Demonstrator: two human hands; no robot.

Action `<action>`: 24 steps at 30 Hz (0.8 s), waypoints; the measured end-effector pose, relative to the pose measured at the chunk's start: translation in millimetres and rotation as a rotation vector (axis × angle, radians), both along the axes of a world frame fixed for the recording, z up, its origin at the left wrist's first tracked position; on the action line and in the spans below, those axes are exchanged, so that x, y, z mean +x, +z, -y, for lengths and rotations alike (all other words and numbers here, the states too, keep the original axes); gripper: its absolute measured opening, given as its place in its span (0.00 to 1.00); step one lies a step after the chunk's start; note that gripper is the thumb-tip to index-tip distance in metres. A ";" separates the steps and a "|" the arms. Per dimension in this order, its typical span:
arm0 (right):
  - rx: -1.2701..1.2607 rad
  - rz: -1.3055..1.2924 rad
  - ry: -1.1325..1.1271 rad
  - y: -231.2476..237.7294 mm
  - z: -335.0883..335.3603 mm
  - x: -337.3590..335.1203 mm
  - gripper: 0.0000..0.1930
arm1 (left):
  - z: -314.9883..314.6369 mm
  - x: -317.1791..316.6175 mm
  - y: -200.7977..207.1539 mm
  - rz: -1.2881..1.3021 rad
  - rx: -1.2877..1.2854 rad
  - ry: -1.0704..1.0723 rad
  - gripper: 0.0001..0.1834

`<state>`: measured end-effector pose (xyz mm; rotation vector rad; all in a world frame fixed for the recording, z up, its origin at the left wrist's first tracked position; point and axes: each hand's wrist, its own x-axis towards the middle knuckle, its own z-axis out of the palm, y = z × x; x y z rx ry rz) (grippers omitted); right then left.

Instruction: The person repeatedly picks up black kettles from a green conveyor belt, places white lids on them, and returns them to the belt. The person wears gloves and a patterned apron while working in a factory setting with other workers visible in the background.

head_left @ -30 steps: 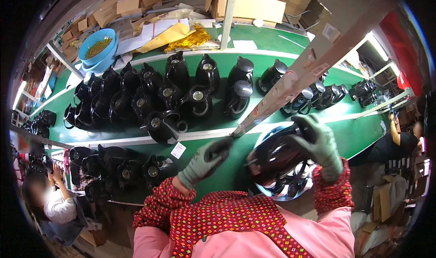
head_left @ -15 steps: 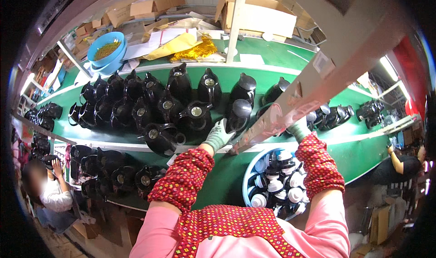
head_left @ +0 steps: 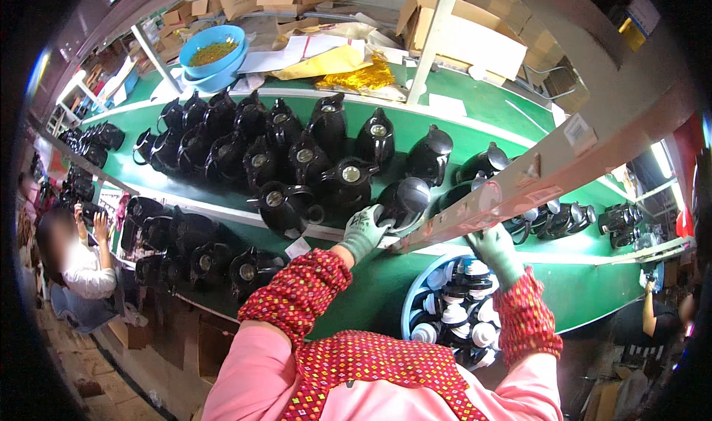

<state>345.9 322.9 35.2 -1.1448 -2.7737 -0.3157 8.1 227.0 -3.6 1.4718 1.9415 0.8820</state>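
Note:
My left hand [head_left: 365,232], in a pale grey-green glove, grips the lower near side of a black jug [head_left: 404,202] with a round lid, which leans toward me at the belt's near edge. My right hand [head_left: 495,250], gloved alike, is beside the slanted metal beam, above a blue tub; its fingers look loosely apart with nothing visible in them. Beyond the beam lies another black jug [head_left: 454,196], partly hidden. Left of my left hand stand open-topped black jugs [head_left: 348,183] in rows. The blue tub [head_left: 408,310] holds several black-and-white stoppers [head_left: 454,315].
The slanted beam [head_left: 534,172] crosses right of my hands. More black jugs [head_left: 204,261] stand on the lower green surface at left. A blue bowl [head_left: 215,54] and cardboard boxes [head_left: 475,43] sit on the back shelf. A co-worker [head_left: 81,265] sits far left.
The lidded jug has come nearer and tilted toward me, at my left hand. My right hand has drawn back from behind the beam. The whole view has shifted slightly.

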 end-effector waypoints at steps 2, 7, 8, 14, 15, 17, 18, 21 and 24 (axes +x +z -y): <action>-0.701 -0.015 -0.180 81.4 65.2 -33.3 0.18 | 31.2 -11.3 4.7 -0.026 0.009 0.015 0.27; -0.986 -0.192 0.190 115.9 145.2 -90.8 0.19 | 99.1 -30.9 10.3 -0.019 0.040 0.006 0.27; -0.951 -0.333 0.191 118.7 156.1 -107.5 0.22 | 112.7 -35.2 12.1 0.013 -0.011 -0.008 0.27; -0.553 -0.160 0.225 100.3 168.0 -179.8 0.44 | 181.1 -39.1 38.0 -0.090 -0.137 -0.082 0.21; -0.496 -0.056 0.257 96.0 168.9 -185.6 0.45 | 188.9 -40.0 42.6 -0.092 -0.179 -0.102 0.22; -0.486 0.120 0.290 78.5 170.6 -191.6 0.48 | 201.8 -39.1 36.0 -0.069 -0.243 -0.114 0.24; -0.536 0.155 0.321 71.9 170.4 -191.1 0.48 | 205.6 -37.7 36.8 -0.059 -0.215 -0.119 0.24; -0.536 0.153 0.327 66.5 170.5 -186.2 0.46 | 209.0 -30.5 34.0 -0.108 -0.202 -0.129 0.26; -0.686 0.215 0.078 71.2 167.7 -187.1 0.48 | 215.3 -20.5 22.6 -0.164 -0.193 -0.130 0.27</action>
